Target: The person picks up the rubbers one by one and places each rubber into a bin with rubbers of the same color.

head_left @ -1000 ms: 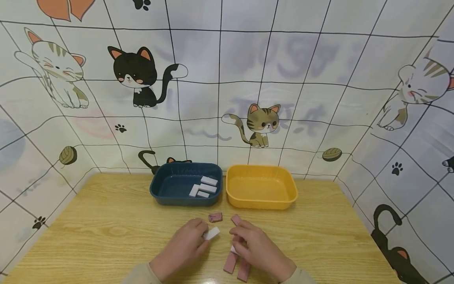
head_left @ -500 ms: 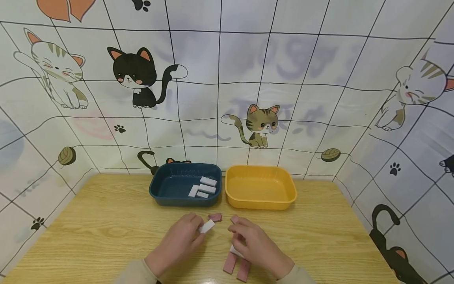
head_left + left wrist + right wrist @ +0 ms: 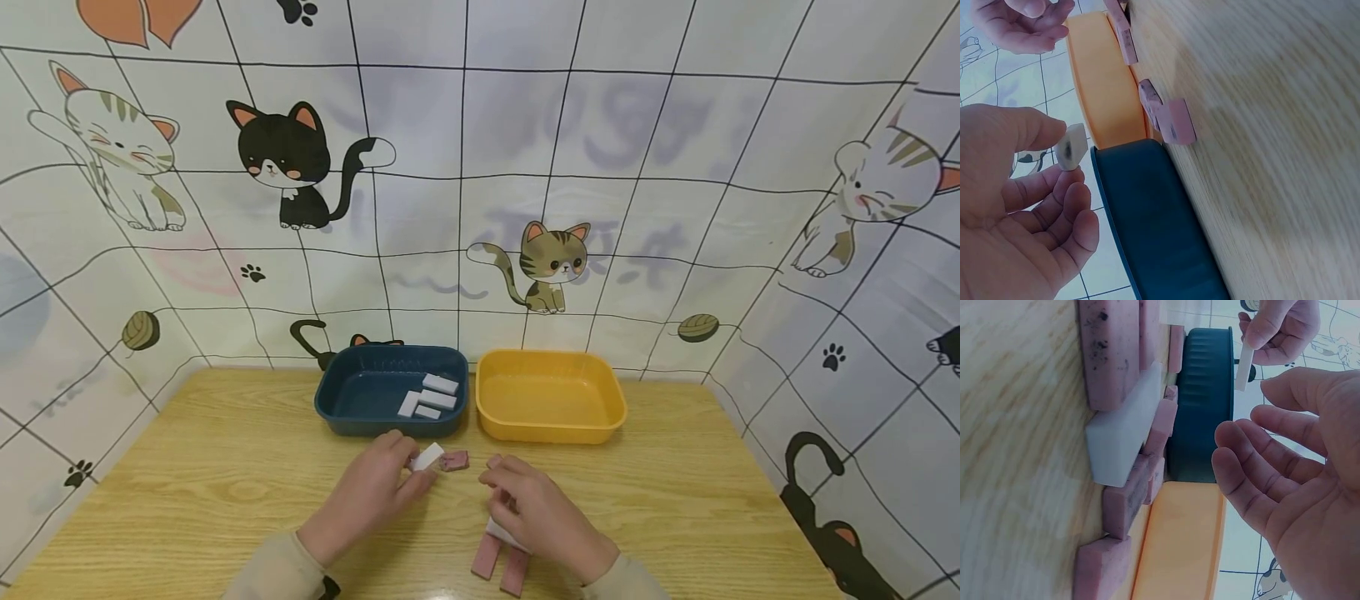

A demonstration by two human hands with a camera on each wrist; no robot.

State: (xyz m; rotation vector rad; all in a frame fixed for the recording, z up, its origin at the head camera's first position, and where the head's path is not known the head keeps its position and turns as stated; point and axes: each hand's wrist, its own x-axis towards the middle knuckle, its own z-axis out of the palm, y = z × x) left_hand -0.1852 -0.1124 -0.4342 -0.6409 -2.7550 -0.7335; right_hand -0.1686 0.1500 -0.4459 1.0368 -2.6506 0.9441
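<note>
My left hand (image 3: pixel 367 492) pinches a white eraser (image 3: pixel 427 457) between thumb and fingertips, above the table just in front of the blue tray. A dark smudge marks the end of this eraser (image 3: pixel 1072 149) in the left wrist view. My right hand (image 3: pixel 540 515) hovers over the loose erasers, fingers loosely bent and holding nothing. Beneath it a white eraser (image 3: pixel 1124 428) lies among several pink erasers (image 3: pixel 1109 356) on the table. One pink eraser (image 3: pixel 455 460) rests near the left hand; two more, including this pink eraser (image 3: pixel 486 557), stick out below the right hand.
At the back of the wooden table (image 3: pixel 225 467) stands the blue tray (image 3: pixel 348 417) with several white erasers (image 3: pixel 437 399) in its right half. The yellow tray (image 3: pixel 551 430) sits beside it, its visible floor bare. A cat-patterned cloth (image 3: pixel 420 208) surrounds the table.
My left hand has carried the white eraser forward and slightly left, toward the blue tray. The right hand has hardly moved.
</note>
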